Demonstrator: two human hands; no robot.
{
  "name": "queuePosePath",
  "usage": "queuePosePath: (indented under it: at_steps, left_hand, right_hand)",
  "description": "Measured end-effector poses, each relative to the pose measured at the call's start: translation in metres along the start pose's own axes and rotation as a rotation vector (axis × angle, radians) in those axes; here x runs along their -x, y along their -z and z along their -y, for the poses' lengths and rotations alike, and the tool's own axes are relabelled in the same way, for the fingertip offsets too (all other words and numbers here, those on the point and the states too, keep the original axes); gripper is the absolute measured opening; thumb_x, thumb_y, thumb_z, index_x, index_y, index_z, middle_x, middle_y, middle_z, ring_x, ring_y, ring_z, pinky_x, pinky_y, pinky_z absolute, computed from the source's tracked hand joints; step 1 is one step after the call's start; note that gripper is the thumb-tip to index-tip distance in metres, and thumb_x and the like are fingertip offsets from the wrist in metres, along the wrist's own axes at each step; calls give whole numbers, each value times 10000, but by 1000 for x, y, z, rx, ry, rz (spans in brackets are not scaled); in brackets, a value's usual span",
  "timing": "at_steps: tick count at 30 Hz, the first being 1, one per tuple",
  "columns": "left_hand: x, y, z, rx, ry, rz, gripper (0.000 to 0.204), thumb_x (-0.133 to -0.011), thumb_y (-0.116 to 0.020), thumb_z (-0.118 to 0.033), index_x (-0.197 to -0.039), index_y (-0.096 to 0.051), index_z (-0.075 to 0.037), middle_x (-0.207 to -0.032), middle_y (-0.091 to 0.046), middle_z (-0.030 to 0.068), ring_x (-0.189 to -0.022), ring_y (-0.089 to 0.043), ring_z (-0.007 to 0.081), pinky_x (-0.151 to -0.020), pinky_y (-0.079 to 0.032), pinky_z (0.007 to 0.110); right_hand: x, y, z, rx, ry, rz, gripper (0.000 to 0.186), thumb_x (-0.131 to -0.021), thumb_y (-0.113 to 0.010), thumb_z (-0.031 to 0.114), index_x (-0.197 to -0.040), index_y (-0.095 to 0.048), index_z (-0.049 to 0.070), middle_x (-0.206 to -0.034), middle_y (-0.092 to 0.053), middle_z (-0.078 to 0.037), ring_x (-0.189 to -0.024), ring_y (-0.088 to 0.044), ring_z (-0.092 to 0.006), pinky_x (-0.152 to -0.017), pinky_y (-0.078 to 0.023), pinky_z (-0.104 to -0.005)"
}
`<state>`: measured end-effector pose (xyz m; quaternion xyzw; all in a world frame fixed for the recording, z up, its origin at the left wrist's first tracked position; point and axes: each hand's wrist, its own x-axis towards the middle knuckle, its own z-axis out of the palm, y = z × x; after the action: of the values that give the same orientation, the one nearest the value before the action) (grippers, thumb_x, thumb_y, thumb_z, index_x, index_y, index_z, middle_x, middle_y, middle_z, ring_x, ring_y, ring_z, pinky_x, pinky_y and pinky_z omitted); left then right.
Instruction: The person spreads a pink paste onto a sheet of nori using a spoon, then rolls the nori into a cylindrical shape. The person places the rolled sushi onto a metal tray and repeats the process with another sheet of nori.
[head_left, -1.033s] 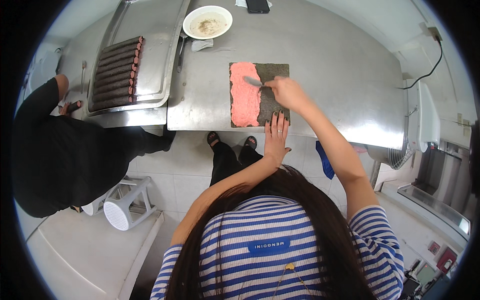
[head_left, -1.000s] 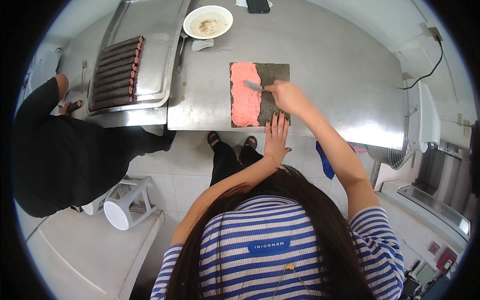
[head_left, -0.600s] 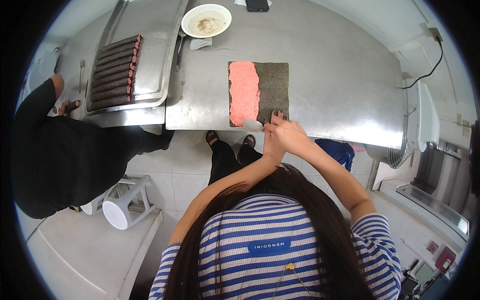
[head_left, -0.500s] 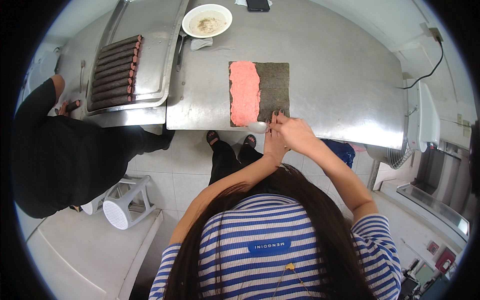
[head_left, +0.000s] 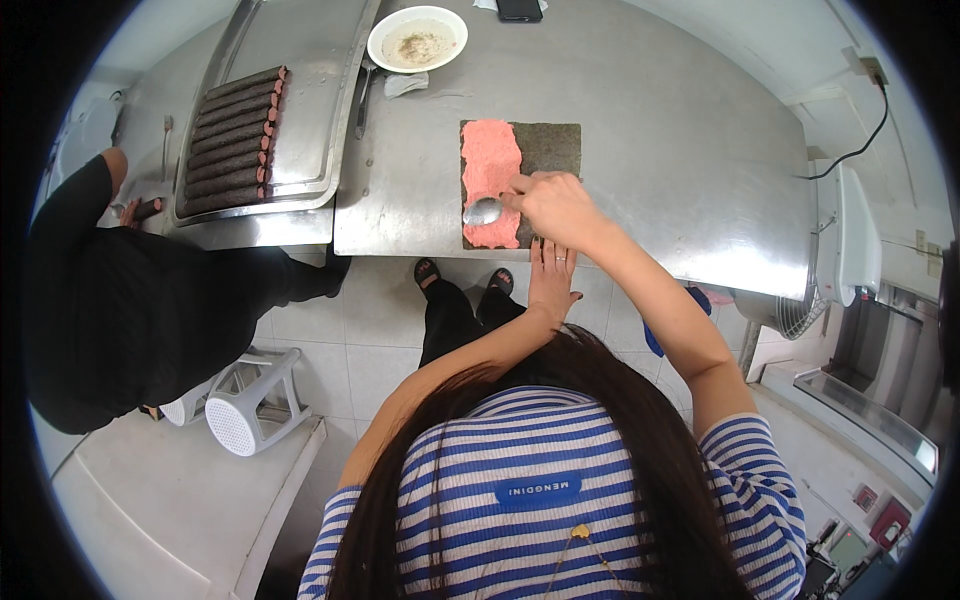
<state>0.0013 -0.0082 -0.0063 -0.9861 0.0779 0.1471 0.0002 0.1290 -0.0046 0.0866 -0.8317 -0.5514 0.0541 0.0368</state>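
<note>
Just brought spoon [head_left: 483, 211] from near edge of dark sheet [head_left: 552, 145] back over pink paste [head_left: 491, 150], gripping it in R hand [head_left: 556, 208]; so prob. working nr part of paste again, on L side of sheet, on bench [head_left: 690, 150]. Resting L hand [head_left: 550, 283] open + flat at nr edge, partly hidden behind R hand. To L: tray [head_left: 312, 110] w/ dark rolls [head_left: 235, 130], white bowl [head_left: 422, 68], co-worker [head_left: 150, 310].

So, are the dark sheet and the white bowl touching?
Apart: in the head view, metal tabletop shows between the dark sheet and the white bowl.
</note>
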Motion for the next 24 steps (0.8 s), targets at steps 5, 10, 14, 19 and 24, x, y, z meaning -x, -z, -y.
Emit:
queuePosePath:
  at_steps: [5, 10, 14, 19, 24]
  left_hand:
    - [-2, -9, -2, 40, -13, 37, 919, -799, -560, -646, -1422, -318, -16, -1429, -383, 155, -1380, -227, 368, -1134, -83, 578]
    - [0, -1, 0, 8, -20, 13, 929, -794, -559, -651, -1428, -313, -18, -1450, -359, 165, -1387, -217, 375, -1131, -83, 584]
    - [1, 2, 0, -22, 8, -29, 936, -798, -552, -654, -1440, -300, -22, -1474, -336, 164, -1394, -208, 379, -1127, -86, 591]
    - [-6, -15, -5, 15, -64, 189, 913, -828, -505, -654, -1454, -300, -22, -1502, -306, 153, -1408, -180, 385, -1123, -89, 593]
    - [-5, -11, -5, -10, -55, 138, 918, -830, -498, -657, -1469, -279, -35, -1521, -267, 147, -1426, -134, 368, -1130, -89, 577]
  right_hand:
    - [12, 0, 6, -88, -66, 99, 290, -727, -592, 83, -987, -717, 115, -868, -612, -46, -776, -656, -263, -651, -524, -391]
    - [29, 14, -4, -4, -153, 304, 276, -750, -597, 129, -997, -720, 132, -865, -608, -61, -795, -663, -270, -647, -524, -397]
    - [27, 29, -6, 20, -180, 274, 260, -749, -602, 148, -981, -719, 125, -858, -604, -68, -788, -664, -274, -635, -523, -397]
    - [23, 4, 14, -4, -58, 129, 257, -716, -606, 146, -943, -711, 86, -843, -606, -74, -745, -659, -274, -602, -523, -383]
    - [41, 3, 5, 19, -93, 233, 226, -718, -606, 131, -916, -706, 87, -828, -603, -66, -755, -654, -261, -616, -524, -380]
